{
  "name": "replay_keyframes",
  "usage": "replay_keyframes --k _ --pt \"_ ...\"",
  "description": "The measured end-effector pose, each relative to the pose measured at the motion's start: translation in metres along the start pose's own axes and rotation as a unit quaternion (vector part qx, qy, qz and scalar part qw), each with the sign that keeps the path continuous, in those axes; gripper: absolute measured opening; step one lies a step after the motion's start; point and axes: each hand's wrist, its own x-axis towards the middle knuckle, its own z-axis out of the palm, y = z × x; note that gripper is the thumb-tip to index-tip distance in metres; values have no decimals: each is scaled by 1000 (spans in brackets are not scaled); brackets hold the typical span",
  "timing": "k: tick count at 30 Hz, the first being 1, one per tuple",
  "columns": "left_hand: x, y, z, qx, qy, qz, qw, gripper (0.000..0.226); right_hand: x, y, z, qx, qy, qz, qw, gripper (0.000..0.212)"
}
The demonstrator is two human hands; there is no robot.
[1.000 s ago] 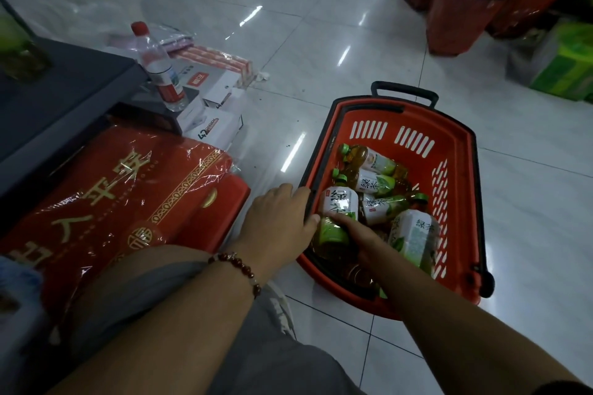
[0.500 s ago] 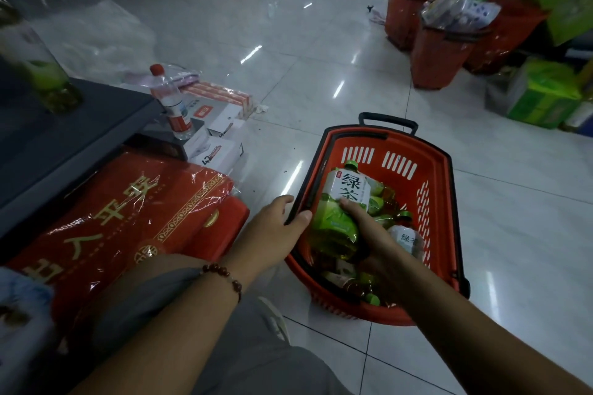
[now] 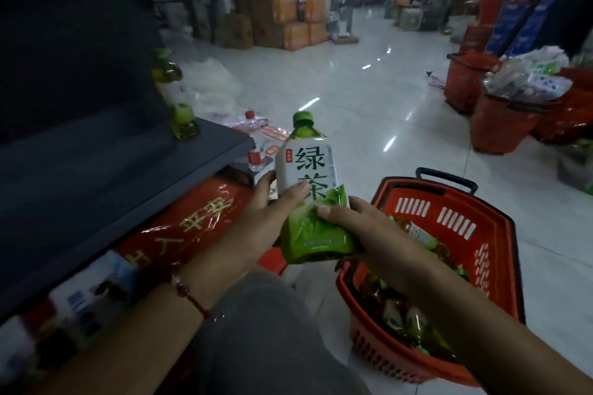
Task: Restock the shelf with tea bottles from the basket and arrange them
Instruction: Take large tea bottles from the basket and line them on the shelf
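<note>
A large green tea bottle [image 3: 306, 170] with a white and green label and a green cap is upright in mid-air, left of the red basket [image 3: 491, 234]. My left hand [image 3: 266, 221] grips its left side with the thumb across the label. My right hand [image 3: 359, 228] grips its lower right part. Several more tea bottles [image 3: 417, 324] lie in the basket on the floor. The dark grey shelf [image 3: 112, 170] is to the left, with one tea bottle [image 3: 175, 96] standing at its far end.
Red gift boxes [image 3: 192, 228] sit under the shelf. A water bottle [image 3: 255, 141] and small cartons lie on the floor beyond the shelf. More red baskets [image 3: 500, 125] with goods stand at the right. Stacked cartons [image 3: 298, 19] fill the back. My grey-trousered knee [image 3: 263, 330] is low in view.
The tea bottle has been lifted out of the basket and up to the left. My left hand left the basket rim and now grips the bottle too. My view has tilted up.
</note>
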Motion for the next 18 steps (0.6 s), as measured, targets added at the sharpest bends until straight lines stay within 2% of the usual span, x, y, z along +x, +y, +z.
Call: replay_keyframes --k 2,4,9,13,18 --pt "-20 15 -30 -15 39 21 999 52 2 -17 25 -27 -54 -25 998 66" --pt "-43 31 -59 -13 62 47 997 64 4 -34 55 -42 -110 -58 991 53" --pt "-115 86 -132 75 86 104 988 74 -2 -84 138 -53 -209 -132 967 48" --pt "-176 134 -181 131 145 174 965 85 -13 -123 207 -63 -309 -194 929 48" --pt "-251 184 -237 185 219 234 929 77 -27 -170 304 -77 -392 -284 872 49"
